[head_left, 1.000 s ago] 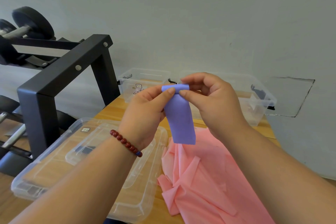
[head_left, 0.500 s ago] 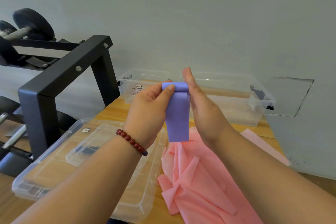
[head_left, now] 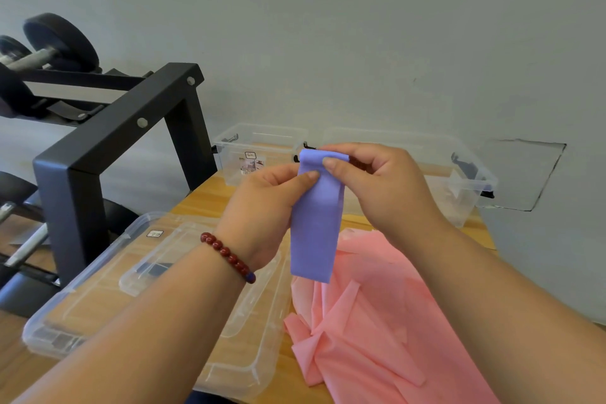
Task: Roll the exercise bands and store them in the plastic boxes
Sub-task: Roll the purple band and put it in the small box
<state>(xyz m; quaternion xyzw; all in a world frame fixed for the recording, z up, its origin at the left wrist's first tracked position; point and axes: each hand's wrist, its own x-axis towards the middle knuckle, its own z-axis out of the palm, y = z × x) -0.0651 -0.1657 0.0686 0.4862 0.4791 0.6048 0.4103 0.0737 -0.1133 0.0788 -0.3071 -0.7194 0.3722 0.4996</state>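
Purple exercise band hangs above the wooden surface, its top edge rolled over. The left hand pinches it at the left side with the thumb on its face; the right hand pinches the rolled top. Below lies a pink band, beside clear lids. Two plastic boxes stand open behind, by a black rack.

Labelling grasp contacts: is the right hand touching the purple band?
Touching. The head view shows the right hand pinching the rolled top of the purple band, with its thumb tip pressed on the band's front.
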